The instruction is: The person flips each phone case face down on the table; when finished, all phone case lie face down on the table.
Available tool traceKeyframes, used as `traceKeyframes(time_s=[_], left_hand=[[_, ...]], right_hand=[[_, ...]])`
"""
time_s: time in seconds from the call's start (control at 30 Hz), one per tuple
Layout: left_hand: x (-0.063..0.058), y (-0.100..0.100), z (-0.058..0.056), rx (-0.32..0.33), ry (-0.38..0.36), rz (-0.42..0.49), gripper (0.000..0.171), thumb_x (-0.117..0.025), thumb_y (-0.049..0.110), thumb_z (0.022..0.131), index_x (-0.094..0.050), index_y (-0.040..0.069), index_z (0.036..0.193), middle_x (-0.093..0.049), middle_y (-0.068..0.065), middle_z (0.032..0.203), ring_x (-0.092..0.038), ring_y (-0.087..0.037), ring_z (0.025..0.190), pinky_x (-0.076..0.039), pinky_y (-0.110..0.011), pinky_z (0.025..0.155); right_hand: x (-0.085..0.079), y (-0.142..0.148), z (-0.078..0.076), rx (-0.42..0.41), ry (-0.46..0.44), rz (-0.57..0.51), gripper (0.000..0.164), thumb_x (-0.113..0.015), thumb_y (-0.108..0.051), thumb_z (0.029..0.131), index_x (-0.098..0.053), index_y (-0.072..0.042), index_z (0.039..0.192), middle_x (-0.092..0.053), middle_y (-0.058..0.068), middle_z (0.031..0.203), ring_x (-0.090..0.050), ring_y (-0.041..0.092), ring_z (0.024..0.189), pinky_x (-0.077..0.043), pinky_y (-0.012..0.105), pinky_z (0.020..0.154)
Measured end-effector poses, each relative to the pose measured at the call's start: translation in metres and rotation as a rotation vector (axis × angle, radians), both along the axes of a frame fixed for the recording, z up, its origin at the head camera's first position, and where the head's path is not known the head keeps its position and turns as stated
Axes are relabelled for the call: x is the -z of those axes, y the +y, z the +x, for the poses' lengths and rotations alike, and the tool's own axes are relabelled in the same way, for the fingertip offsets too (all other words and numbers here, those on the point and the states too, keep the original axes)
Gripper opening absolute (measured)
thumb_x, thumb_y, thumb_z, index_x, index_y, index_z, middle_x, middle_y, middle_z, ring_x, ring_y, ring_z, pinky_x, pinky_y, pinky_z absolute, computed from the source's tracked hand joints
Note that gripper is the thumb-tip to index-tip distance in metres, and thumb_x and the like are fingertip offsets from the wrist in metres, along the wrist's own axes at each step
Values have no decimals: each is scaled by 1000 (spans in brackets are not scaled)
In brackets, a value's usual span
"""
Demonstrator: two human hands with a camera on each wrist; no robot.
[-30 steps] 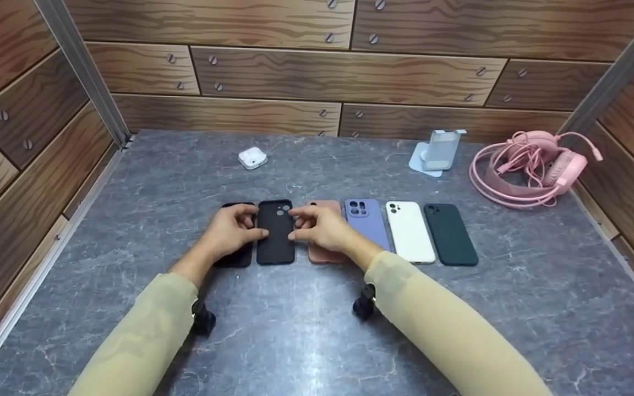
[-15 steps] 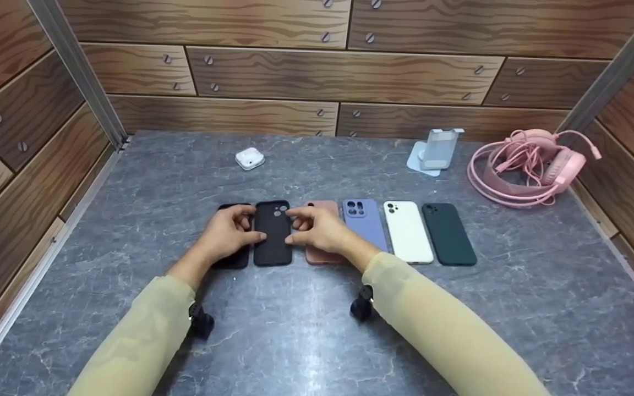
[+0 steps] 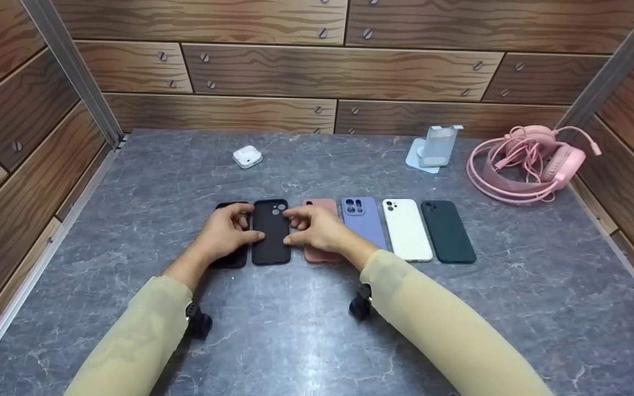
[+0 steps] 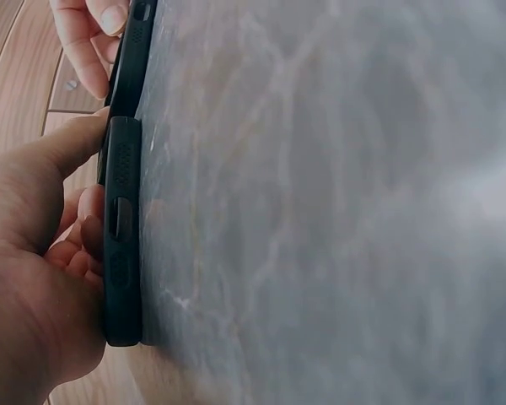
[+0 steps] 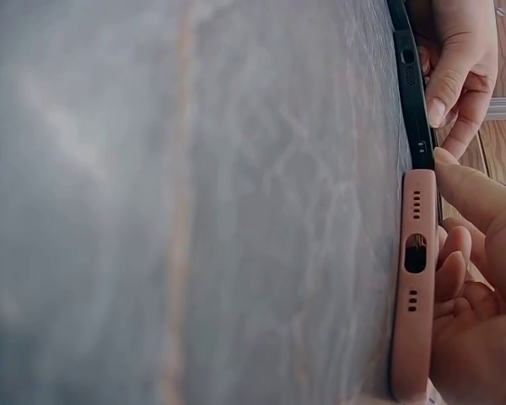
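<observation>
A black phone case with a camera cutout lies flat on the table between both hands. My left hand holds its left edge, thumb and index finger at the side and the other fingers curled. On the right edge, my right hand does the same. Under the left hand lies another black phone case, partly covered; its end with the port opening faces the left wrist view. The pink phone case is partly hidden below the right hand, and its slotted end shows large in the right wrist view.
Continuing the row rightward are a purple phone case, a white phone case and a dark green phone case. Farther back stand a white earbud case, a pale blue phone stand and a pink headset with coiled cable.
The head view has shifted slightly, so everything sits a little farther left in it. Both hands stay at the black phone case's edges, and the row of cases keeps its arrangement.
</observation>
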State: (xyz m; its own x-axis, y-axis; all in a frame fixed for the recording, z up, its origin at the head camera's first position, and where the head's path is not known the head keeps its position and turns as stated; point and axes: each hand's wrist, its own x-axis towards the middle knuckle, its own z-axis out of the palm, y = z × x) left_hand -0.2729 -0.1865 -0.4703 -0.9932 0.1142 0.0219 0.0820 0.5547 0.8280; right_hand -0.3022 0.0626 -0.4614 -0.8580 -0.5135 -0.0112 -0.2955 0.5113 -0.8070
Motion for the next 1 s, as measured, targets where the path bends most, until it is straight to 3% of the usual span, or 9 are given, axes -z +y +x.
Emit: traceKeyframes(time_s=[1.0], left_hand=[[-2, 0, -1, 8, 14, 10, 65, -90, 13, 84, -64, -5, 141, -61, -6, 90, -56, -17, 78, -47, -28, 70]], right_hand=[[-3, 5, 1, -42, -15, -22, 56, -86, -5, 89, -65, 3, 141, -66, 5, 105, -59, 14, 92, -51, 26, 86]])
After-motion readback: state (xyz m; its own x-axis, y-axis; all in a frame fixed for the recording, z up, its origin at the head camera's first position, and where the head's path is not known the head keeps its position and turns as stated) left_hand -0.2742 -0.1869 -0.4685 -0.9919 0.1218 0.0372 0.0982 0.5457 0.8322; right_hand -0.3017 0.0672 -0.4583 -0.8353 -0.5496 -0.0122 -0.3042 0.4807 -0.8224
